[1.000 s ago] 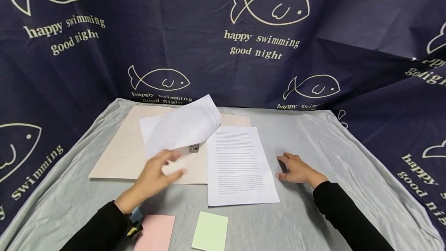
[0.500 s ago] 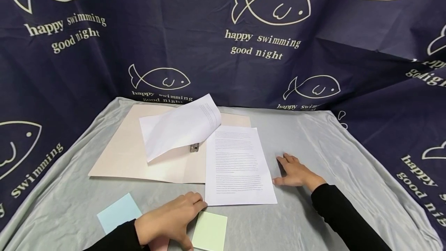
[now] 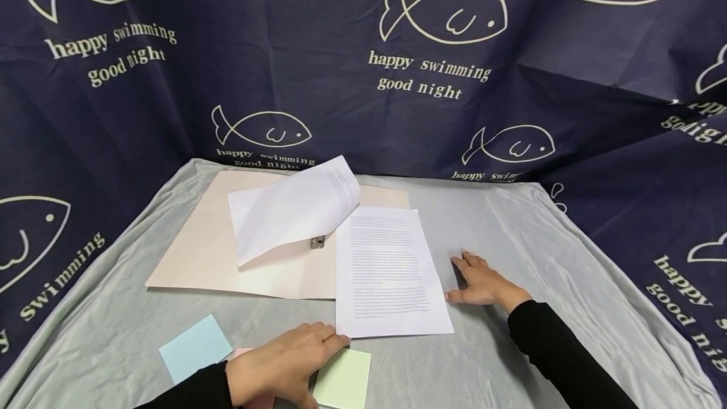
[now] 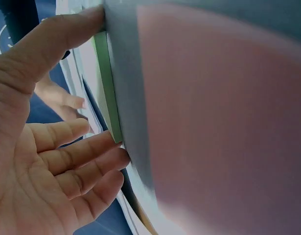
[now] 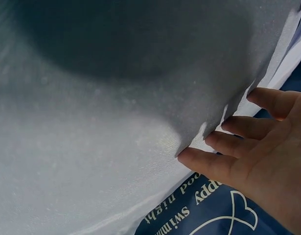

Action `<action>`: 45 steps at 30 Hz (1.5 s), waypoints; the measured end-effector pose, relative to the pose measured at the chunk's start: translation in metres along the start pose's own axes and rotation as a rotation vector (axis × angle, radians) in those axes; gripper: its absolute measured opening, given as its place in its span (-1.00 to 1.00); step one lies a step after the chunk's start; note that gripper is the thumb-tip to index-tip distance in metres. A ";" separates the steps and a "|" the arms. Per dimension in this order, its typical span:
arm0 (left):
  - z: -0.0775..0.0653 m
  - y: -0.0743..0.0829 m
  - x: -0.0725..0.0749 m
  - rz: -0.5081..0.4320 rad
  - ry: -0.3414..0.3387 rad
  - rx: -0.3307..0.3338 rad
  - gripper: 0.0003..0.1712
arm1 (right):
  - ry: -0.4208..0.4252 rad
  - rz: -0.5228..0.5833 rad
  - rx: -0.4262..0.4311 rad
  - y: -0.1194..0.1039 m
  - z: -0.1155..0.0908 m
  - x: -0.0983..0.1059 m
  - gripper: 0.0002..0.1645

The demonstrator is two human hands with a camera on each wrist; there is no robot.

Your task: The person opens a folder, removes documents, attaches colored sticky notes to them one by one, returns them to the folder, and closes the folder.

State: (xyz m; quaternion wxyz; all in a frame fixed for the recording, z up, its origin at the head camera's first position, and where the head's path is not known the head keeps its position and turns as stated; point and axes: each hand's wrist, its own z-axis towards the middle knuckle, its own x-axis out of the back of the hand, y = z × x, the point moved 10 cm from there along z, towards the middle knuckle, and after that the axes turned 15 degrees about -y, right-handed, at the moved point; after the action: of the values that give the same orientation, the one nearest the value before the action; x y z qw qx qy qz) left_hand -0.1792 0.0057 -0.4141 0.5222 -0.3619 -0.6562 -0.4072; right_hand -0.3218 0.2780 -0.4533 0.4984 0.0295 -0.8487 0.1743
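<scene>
My left hand [image 3: 292, 358] reaches over the light green sticky note pad [image 3: 346, 379], its fingertips at the pad's far edge and its thumb by the near left side. In the left wrist view, the fingers are loosely bent beside the green pad [image 4: 106, 88]. Below the left hand lies a pink sticky note pad [image 4: 223, 117], mostly hidden from the head view. My right hand [image 3: 479, 279] rests on the cloth with spread fingers, the thumb close to the right edge of a printed sheet [image 3: 392, 270]. Its fingertips meet the grey cloth in the right wrist view.
A cream open folder [image 3: 193, 257] with a metal clip [image 3: 317, 242] lies at the back left. Turned-over paper [image 3: 295, 207] curls up above it. A light blue sticky note pad [image 3: 195, 347] sits front left. A dark blue fish-print curtain [image 3: 341, 49] surrounds the table.
My left hand has left the turned-over paper, come down toward the front, and shifted right onto the green pad. The blue pad has come into view. The right hand has barely moved.
</scene>
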 end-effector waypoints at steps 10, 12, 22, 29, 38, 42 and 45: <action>-0.001 0.001 0.000 -0.049 -0.005 -0.011 -0.06 | 0.007 0.005 0.013 -0.001 -0.001 -0.001 0.10; -0.001 0.001 0.001 -0.046 0.009 -0.019 -0.06 | 0.005 0.009 0.013 -0.001 -0.001 -0.001 0.11; -0.003 -0.002 0.004 -0.088 0.035 -0.014 -0.06 | 0.007 0.049 0.026 0.001 -0.001 0.001 0.10; -0.006 0.001 0.008 -0.108 0.044 -0.041 -0.08 | 0.030 0.075 0.077 -0.001 -0.003 0.006 0.11; -0.008 0.004 0.023 -0.140 0.088 -0.055 -0.11 | 0.108 0.052 0.182 -0.011 -0.006 0.020 0.09; -0.007 0.001 0.027 -0.160 0.109 -0.037 -0.08 | 0.182 0.030 0.243 -0.029 -0.011 0.024 -0.04; -0.005 -0.006 0.034 -0.177 0.120 0.002 -0.04 | 0.257 0.009 0.325 -0.057 -0.020 0.032 -0.19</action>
State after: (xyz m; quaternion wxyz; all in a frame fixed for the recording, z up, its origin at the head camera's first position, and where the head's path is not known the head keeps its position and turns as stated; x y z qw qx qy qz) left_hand -0.1895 0.0002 -0.3812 0.5230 -0.2768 -0.6535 -0.4720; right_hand -0.3086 0.2348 -0.4022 0.5903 0.0830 -0.7392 0.3134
